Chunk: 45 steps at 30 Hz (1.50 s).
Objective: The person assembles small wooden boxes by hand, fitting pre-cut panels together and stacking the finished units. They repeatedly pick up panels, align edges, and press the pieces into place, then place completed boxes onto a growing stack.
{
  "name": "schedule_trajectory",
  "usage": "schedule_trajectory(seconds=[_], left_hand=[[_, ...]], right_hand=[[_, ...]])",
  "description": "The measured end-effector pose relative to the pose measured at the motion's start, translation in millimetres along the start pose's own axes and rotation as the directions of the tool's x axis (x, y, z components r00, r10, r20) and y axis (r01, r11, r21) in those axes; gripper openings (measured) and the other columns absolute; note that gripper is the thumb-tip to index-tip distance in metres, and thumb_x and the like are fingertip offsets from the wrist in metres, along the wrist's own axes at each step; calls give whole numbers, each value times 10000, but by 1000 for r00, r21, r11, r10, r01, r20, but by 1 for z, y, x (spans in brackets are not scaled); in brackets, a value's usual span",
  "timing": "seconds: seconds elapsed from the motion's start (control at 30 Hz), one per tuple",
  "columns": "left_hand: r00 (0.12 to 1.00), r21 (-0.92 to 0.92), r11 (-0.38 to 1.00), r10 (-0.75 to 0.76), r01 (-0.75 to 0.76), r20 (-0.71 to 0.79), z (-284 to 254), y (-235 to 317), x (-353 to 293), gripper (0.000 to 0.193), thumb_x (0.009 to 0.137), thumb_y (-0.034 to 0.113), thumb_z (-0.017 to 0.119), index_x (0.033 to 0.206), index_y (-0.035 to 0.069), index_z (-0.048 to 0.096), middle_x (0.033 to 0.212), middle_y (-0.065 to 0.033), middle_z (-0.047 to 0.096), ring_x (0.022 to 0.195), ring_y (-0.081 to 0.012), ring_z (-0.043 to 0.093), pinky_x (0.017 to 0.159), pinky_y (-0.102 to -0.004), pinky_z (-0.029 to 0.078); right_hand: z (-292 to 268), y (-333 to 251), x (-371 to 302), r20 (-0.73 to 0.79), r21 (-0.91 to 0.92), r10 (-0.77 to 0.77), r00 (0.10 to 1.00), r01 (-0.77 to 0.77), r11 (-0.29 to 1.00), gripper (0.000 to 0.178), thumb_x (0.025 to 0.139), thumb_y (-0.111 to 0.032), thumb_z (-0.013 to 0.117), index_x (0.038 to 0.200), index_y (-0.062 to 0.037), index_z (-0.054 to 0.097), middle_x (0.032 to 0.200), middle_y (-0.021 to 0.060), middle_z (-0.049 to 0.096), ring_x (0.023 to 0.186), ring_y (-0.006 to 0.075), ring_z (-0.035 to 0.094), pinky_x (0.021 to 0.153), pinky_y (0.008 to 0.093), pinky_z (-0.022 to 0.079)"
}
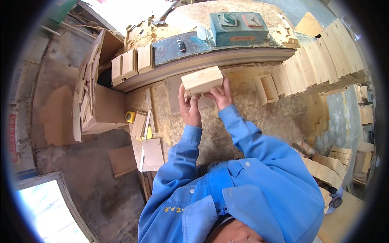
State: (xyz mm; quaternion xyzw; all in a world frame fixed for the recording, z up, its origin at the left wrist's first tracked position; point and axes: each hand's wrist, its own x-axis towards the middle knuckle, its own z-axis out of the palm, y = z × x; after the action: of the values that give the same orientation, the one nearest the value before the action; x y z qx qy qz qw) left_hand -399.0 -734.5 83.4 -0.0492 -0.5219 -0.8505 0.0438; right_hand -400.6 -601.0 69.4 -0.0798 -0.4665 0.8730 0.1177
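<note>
Between my two hands I hold up a pale wooden box (202, 79), one long smooth side facing up. My left hand (189, 106) is closed on its left end, thumb at the near lower edge. Fingers of my right hand (222, 94) wrap its right end, with some fingertips underneath. The box is above the worn worktable (210, 129); its underside is hidden from me. To the right on the table lies a shallow open wooden box (267, 88).
Rows of stacked wooden boxes (316, 60) line the right side. A teal machine housing with switches (239, 30) stands at the back. At left are a carton of wood scraps (106, 105), a yellow tape measure (130, 117) and thin boards (152, 154).
</note>
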Motion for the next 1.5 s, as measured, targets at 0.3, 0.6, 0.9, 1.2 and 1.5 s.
schedule_trajectory(seconds=[0.3, 0.6, 0.9, 1.2, 1.5], left_hand=[[994, 69, 995, -71, 65, 81, 1, 32, 3, 540, 955, 113, 741, 1416, 109, 458, 1451, -123, 523, 1258, -214, 560, 1028, -360, 491], [907, 172, 902, -414, 397, 77, -52, 5, 53, 573, 967, 267, 718, 1414, -27, 513, 1277, -103, 646, 1159, -200, 624, 1012, -350, 498], [791, 151, 780, -611, 607, -25, -64, -25, 119, 577, 993, 377, 669, 1350, -54, 527, 1214, -159, 661, 1077, -292, 698, 947, -412, 578], [807, -60, 805, -591, 590, 8, -75, -36, 129, 501, 1000, 399, 663, 1310, 9, 605, 1215, -134, 700, 1012, -262, 723, 826, -376, 615], [821, -192, 805, -571, 561, 5, -74, -33, 129, 412, 1002, 340, 675, 1265, 27, 621, 1145, -109, 712, 999, -225, 711, 811, -355, 620]], right_hand=[[-20, -19, -5, 55, 66, -130, 990, 126, 990, 717, 886, -109, 777, 1452, -98, 336, 1344, 102, 558, 1197, 212, 601, 855, 366, 621], [-43, 4, 50, 92, -162, 404, 910, -387, 908, 587, 835, -338, 863, 1259, -28, 602, 1118, 66, 651, 938, 163, 669, 635, 300, 589], [-2, 37, 104, -248, -135, 381, 891, -421, 897, 628, 901, -421, 738, 1342, -15, 549, 1257, 155, 626, 1075, 281, 680, 870, 406, 626], [44, 39, 99, -375, -603, -26, 927, -223, 766, 640, 908, -483, 711, 1215, 55, 550, 1045, 237, 667, 927, 331, 660, 785, 437, 533], [46, 53, 99, -364, -523, -44, 930, -165, 836, 570, 911, -445, 707, 1154, 47, 554, 1065, 221, 650, 975, 329, 658, 806, 429, 545]])
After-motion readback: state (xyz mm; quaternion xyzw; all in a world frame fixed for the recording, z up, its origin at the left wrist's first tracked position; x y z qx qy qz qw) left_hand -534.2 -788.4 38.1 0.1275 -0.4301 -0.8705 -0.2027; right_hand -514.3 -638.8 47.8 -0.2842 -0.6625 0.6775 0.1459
